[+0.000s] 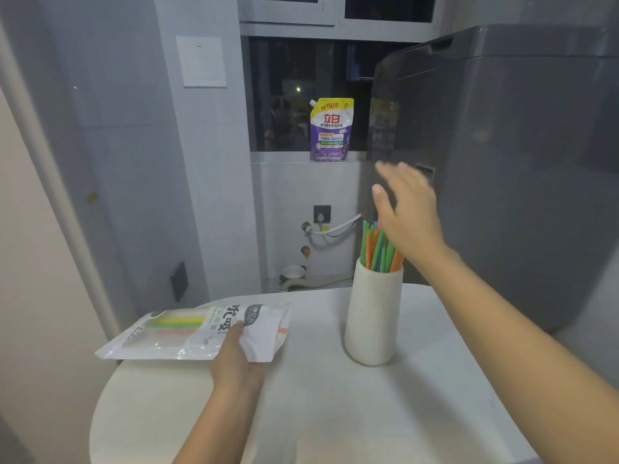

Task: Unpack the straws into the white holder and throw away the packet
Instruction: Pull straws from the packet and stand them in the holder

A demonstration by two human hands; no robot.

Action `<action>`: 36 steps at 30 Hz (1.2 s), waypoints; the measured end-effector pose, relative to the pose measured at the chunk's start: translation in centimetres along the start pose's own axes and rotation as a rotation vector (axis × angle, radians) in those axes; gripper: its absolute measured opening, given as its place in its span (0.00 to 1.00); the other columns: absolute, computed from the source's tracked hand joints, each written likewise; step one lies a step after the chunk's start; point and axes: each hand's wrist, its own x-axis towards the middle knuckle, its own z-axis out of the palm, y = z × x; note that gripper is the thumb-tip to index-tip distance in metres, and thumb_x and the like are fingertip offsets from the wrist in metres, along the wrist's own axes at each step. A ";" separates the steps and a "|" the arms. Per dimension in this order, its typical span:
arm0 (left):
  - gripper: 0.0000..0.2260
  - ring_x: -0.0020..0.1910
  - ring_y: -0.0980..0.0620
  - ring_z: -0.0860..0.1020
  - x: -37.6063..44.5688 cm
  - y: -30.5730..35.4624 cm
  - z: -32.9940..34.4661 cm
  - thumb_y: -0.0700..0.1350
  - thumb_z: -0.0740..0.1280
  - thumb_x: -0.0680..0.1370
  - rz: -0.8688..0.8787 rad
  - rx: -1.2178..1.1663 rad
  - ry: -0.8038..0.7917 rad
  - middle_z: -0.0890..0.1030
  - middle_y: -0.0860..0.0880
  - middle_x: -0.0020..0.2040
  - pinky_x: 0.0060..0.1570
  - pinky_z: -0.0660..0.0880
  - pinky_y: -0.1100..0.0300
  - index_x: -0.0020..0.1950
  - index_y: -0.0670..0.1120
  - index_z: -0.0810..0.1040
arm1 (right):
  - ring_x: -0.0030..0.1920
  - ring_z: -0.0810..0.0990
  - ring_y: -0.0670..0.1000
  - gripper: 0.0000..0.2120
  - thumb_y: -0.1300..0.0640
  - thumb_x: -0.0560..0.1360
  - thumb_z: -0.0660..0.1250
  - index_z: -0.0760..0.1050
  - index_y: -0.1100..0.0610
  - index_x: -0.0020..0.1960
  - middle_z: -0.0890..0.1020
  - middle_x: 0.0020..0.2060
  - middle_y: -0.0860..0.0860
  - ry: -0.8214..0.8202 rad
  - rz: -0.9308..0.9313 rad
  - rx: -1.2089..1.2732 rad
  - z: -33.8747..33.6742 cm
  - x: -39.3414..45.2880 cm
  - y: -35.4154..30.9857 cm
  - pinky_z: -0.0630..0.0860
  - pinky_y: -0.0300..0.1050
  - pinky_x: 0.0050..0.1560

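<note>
1. A pale round tabletop (335, 413) stands by a dark window, a grey appliance (519, 162) on the right.
2. On the sill stands a purple-and-yellow pouch (330, 130) marked "立白" and "150克"; its smaller print is too fine to read.
3. The straw packet (187, 333) lies at the tabletop's left edge, the left hand (234, 356) holding its torn end; yellow, green and pink show through its window.
4. The white holder (373, 316) stands upright, green and orange straws (380, 249) inside.
5. The right hand (407, 212) hovers above them, fingers spread, blurred, its grip holding nothing.
</note>
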 end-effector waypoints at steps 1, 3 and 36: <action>0.18 0.49 0.51 0.79 0.0 0.0 0.0 0.36 0.66 0.77 0.000 0.004 -0.001 0.78 0.47 0.64 0.53 0.74 0.55 0.67 0.43 0.72 | 0.71 0.64 0.53 0.20 0.50 0.80 0.52 0.67 0.55 0.69 0.72 0.69 0.53 -0.093 -0.012 -0.083 0.3 -0.4 0.2 0.59 0.52 0.70; 0.18 0.47 0.52 0.79 -0.1 0.1 0.0 0.36 0.66 0.77 0.001 0.006 -0.001 0.78 0.47 0.64 0.51 0.74 0.56 0.67 0.43 0.72 | 0.67 0.70 0.56 0.20 0.51 0.81 0.49 0.72 0.58 0.65 0.76 0.64 0.56 -0.266 -0.037 -0.240 1.0 -1.8 0.7 0.62 0.50 0.67; 0.19 0.42 0.54 0.79 -0.7 0.5 0.2 0.36 0.65 0.77 -0.030 0.004 -0.015 0.78 0.46 0.64 0.41 0.78 0.57 0.69 0.42 0.72 | 0.75 0.56 0.52 0.25 0.52 0.77 0.49 0.63 0.59 0.72 0.65 0.73 0.54 -0.150 -0.066 -0.299 1.0 -6.8 2.2 0.42 0.45 0.73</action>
